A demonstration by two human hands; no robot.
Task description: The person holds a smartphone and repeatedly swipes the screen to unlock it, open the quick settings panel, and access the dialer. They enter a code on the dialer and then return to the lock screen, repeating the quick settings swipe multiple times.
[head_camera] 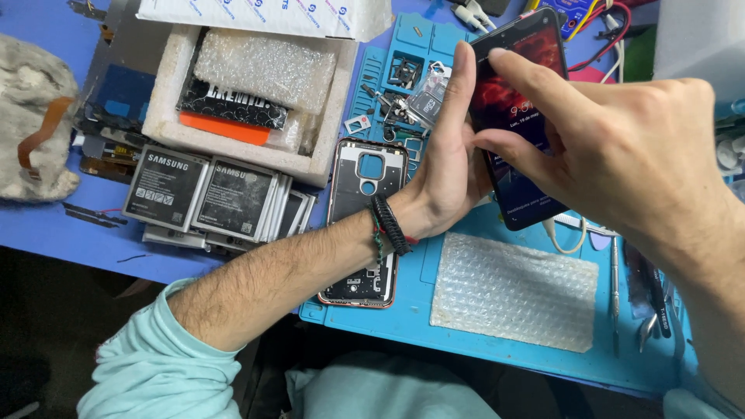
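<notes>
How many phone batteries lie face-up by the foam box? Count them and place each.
2 show their faces: one battery at the left, another battery beside it on the right. More lie stacked under and behind, only their edges showing, so their number is uncertain.

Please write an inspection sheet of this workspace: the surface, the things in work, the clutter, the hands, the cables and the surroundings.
Surface: blue repair mat on a blue table.
Things in work: smartphone with lit screen, held tilted above the mat; phone frame lying flat under the left forearm.
Clutter: batteries spread in a stack, foam box, bubble wrap piece, small parts in the mat's tray, tweezers.
Hands: left hand supports the smartphone's edge; right hand grips it, index finger on the screen.
Cables: white cable under the smartphone; red and yellow wires at the top.
Surroundings: grey cloth at the left.
</notes>
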